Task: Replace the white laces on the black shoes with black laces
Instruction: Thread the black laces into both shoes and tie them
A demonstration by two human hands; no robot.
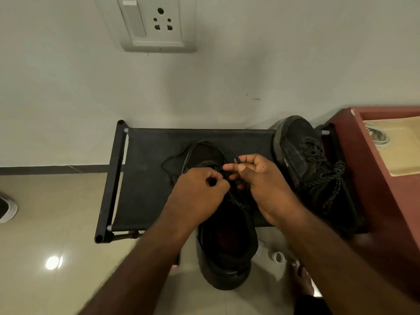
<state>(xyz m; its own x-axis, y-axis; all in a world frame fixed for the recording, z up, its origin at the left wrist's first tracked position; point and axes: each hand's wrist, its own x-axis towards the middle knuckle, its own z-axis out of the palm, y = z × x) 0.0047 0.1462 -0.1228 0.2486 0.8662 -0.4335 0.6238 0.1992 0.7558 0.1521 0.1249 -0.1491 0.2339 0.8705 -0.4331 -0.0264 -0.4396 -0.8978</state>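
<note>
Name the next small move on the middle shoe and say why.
Probably feed the lace tip pinched by the right hand down into the shoe where the left hand grips it, then pull through. The black lace lies in a slack loop past the toe, so lacing looks unfinished.

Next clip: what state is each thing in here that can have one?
Left hand, pinching the black lace at the eyelets.
Right hand, pinching the lace near its tip.
Middle shoe, partly laced, heel overhanging the rack.
Right shoe, laced in black, tipped sideways at the rack's end.
White laces, removed, lying in the red box.
</note>
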